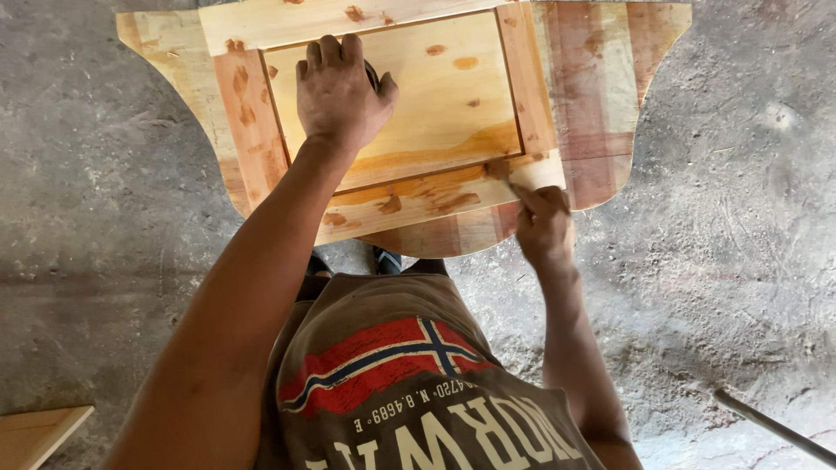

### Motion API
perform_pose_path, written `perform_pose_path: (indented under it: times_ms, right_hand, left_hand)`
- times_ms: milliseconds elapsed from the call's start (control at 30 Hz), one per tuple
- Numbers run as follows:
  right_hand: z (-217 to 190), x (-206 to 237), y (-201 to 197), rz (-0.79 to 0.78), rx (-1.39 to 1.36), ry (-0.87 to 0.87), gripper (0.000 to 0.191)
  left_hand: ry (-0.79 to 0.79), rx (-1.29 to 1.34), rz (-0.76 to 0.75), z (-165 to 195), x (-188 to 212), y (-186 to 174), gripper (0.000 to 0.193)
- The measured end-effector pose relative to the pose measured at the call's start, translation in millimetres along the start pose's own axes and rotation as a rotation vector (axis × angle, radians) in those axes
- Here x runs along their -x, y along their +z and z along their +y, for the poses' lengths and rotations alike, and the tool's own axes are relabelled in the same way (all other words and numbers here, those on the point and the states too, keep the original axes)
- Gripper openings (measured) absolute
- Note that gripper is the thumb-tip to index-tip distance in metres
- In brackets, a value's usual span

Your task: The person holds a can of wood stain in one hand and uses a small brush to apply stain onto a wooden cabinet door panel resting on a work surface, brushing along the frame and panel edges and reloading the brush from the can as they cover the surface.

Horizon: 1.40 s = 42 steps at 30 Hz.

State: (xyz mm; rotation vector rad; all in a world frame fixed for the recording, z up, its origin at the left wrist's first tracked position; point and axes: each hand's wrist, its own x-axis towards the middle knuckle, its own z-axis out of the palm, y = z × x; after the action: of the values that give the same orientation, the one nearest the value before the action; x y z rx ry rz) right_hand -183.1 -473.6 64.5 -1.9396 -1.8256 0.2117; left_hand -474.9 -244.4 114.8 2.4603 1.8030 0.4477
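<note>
1. We see a framed wooden door panel (pixel 409 113) lying flat on a larger curved-edged wooden board (pixel 601 96), which sits above the concrete floor (pixel 731 244).
2. Our left hand (pixel 340 91) presses down on the panel's recessed middle, fingers curled over a small dark object (pixel 373 77) we cannot identify.
3. Our right hand (pixel 544 226) pinches the panel's near right corner, fingertips closed on its edge.
4. A pale wooden piece (pixel 35 431) lies on the floor at lower left; a thin rod (pixel 771 426) lies at lower right.
</note>
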Motion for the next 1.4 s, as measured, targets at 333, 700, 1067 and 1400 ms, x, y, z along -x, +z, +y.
perform_pose_path:
  times_ms: [333,700,1067,1400]
  right_hand:
    - [-3,-16,-11,-0.027,-0.027,-0.021,0.034]
    - [-7,10,0,0.065,0.053,0.109,0.024]
    - [-6,22,-15,0.046,0.111,0.215,0.026]
    - [15,32,-11,0.14,0.149,0.218,0.028]
  left_hand:
    - [0.012,-0.028,-0.045,1,-3,-1,0.053]
    - [0.023,0.013,0.079,1,-2,1,0.051]
    - [0.02,-0.022,0.0,0,-1,2,0.052]
    - [0.052,-0.037,0.058,-4,1,5,0.051]
